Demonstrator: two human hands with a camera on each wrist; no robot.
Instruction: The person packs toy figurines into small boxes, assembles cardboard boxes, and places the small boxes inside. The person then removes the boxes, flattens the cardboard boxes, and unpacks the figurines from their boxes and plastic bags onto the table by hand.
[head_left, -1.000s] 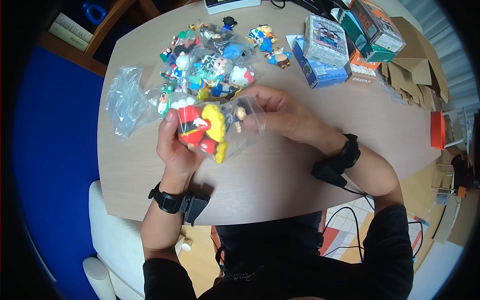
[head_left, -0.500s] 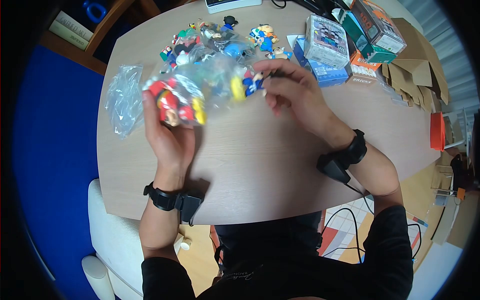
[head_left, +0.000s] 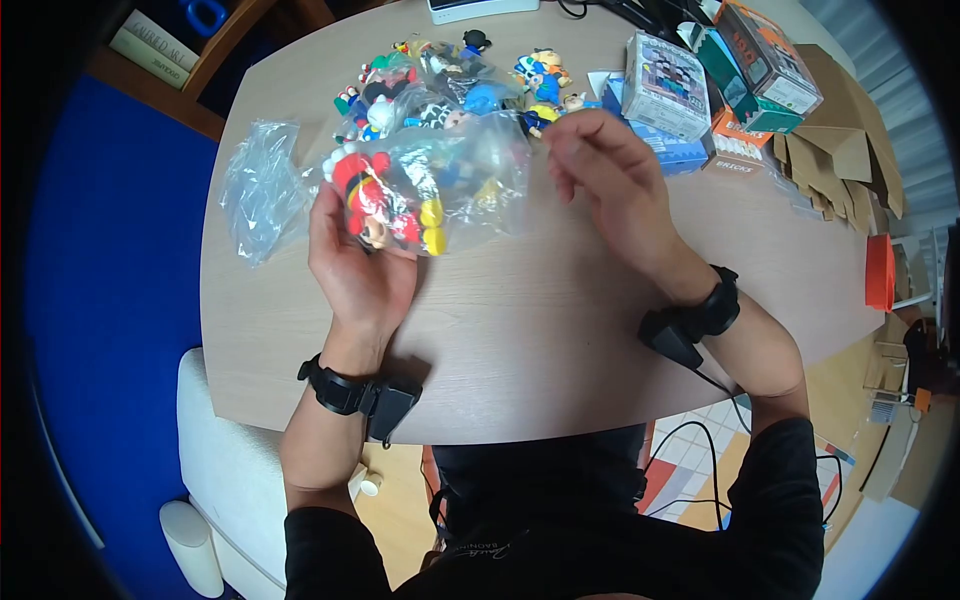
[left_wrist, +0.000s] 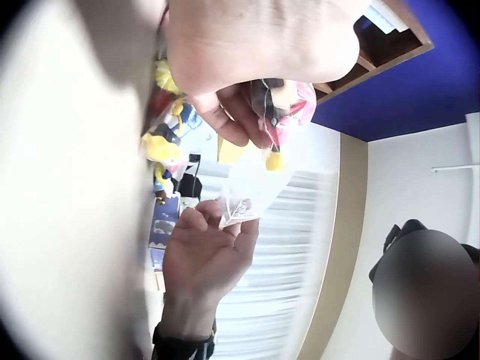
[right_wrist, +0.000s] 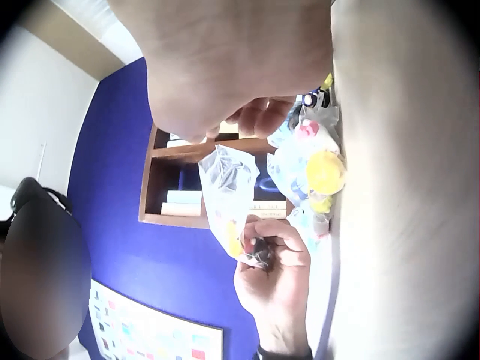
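In my left hand (head_left: 360,280) I hold a clear plastic bag (head_left: 480,170) with a red, black and yellow toy figurine (head_left: 366,195) inside it. The right wrist view shows the left fingers curled round the bagged figurine, while the bag's loose end stands up from them. My right hand (head_left: 615,190) is apart from the bag, its fingers loosely bent and nothing visible between them. Just past the right fingertips is a small figurine (head_left: 538,122) in dark blue and yellow. Behind the bag lies a heap of bagged figurines (head_left: 440,75), partly hidden by it.
An empty clear bag (head_left: 260,190) lies at the left of the table. Unbagged figurines (head_left: 542,72) stand at the far middle. Stacked toy boxes (head_left: 668,85) and flattened cardboard (head_left: 840,140) occupy the far right. A red-orange container (head_left: 879,272) is by the right edge.
My right hand has drawn away from the bag to the right and let go of the small blue figurine. The left hand shifted left, then slightly back, still holding the bagged red figurine.
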